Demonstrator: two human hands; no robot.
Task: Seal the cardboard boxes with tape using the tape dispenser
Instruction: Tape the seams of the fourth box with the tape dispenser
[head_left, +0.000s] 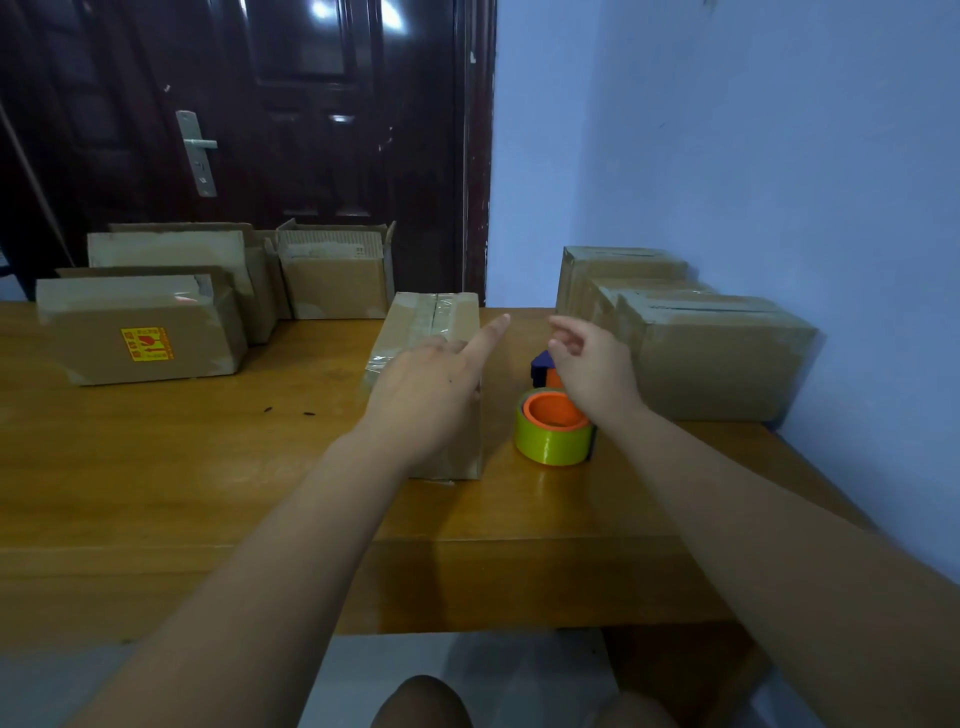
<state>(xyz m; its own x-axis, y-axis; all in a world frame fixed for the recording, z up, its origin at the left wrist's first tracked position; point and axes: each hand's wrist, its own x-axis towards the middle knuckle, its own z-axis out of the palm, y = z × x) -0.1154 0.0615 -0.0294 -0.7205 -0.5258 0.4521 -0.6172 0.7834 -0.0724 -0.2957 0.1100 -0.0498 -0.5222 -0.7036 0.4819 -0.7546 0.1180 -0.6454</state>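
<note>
The wooden table (208, 467) carries the box (431, 322) in front of me, its top seam already under glossy tape. It looks light and thin-walled, so I would hold it by its edges, not press its middle. Just right of it stands the tape dispenser (556, 431): hard plastic, its roll slick, best taken by the blue handle (543, 364). My left hand (426, 389) is over the box, forefinger straight, gripping nothing. My right hand (595, 371) hovers above the handle, fingers loosely apart, empty.

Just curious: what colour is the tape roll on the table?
The tape roll is yellow-green; head view.
</note>
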